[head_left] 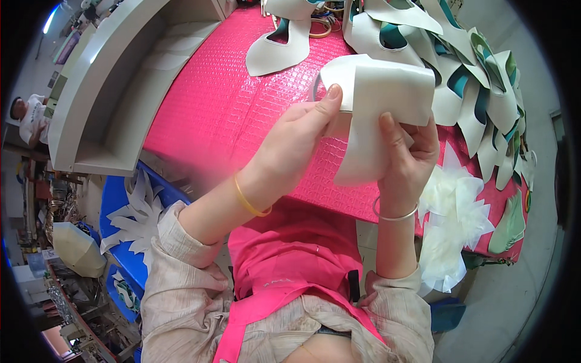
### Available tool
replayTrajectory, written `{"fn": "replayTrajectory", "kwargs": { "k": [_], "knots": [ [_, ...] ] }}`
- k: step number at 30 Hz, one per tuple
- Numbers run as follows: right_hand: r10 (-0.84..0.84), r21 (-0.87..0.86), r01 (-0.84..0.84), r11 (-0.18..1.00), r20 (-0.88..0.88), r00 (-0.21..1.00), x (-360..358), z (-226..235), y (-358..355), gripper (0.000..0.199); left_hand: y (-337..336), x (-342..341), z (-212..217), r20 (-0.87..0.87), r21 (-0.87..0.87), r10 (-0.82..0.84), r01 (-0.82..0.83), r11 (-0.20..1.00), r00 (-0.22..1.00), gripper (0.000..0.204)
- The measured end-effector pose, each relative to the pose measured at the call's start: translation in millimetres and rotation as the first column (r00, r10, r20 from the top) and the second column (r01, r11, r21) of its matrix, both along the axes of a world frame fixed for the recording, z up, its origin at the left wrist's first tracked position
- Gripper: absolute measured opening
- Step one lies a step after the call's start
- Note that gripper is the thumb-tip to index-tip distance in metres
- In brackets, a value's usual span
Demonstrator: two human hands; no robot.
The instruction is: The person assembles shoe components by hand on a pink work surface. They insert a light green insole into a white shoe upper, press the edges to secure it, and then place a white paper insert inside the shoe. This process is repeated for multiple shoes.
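Above the pink-covered table I hold a white shoe upper [390, 88] up in both hands. My left hand [290, 142] pinches its left edge, the thumb lying on top near a seam. On the right side my right hand [411, 148] grips a hanging flap, thumb in front and fingers behind. The piece is folded or curved, so its back face is hidden. A similar white upper [281, 57] lies just beyond it at the far edge of the table.
White uppers with teal linings [448, 66] are heaped at the far right. Thin whitish sheets [451, 212] and a pale green piece [509, 225] lie at the right edge. A grey shelf [115, 91] borders the left; below stands a blue bin [130, 239] with white pieces.
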State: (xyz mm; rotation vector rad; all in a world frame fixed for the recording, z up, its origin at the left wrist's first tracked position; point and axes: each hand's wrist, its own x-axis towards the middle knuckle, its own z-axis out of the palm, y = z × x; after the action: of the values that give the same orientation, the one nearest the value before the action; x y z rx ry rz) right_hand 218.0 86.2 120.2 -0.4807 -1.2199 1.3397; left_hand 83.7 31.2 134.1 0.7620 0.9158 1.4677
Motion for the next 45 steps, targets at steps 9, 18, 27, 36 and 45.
{"fn": "replayTrajectory", "kwargs": {
  "k": [9, 18, 27, 36, 45],
  "knots": [
    [-0.055, 0.071, 0.052, 0.996, 0.052, 0.997, -1.4, 2.9, -2.9, 0.040, -6.4, 0.2, -0.5, 0.049, 0.033, -0.004, 0.002, 0.999, 0.999, 0.046],
    [-0.100, 0.093, 0.093, 0.991, 0.068, 0.993, -5.2, 5.0, -7.5, 0.045, -9.3, 9.7, 13.3, -0.215, 0.141, 0.077, -0.047, 0.989, 0.974, 0.040],
    [-0.090, 0.166, 0.072, 0.984, 0.104, 0.991, -1.2, -12.9, -24.8, 0.073, 34.7, -5.4, 48.7, -0.323, 0.100, 0.093, -0.063, 0.993, 0.942, 0.036],
    [-0.188, 0.087, 0.185, 0.979, 0.021, 0.982, -13.9, -21.4, -13.2, 0.070, 48.4, -2.0, 60.2, -0.262, 0.055, 0.095, -0.083, 0.995, 0.960, 0.039],
    [-0.545, 0.444, 0.455, 0.772, 0.092, 0.833, -29.6, -62.1, 21.8, 0.061, 50.2, 2.1, 62.9, -0.030, 0.026, 0.118, -0.117, 0.993, 0.993, 0.034]
  ]
}}
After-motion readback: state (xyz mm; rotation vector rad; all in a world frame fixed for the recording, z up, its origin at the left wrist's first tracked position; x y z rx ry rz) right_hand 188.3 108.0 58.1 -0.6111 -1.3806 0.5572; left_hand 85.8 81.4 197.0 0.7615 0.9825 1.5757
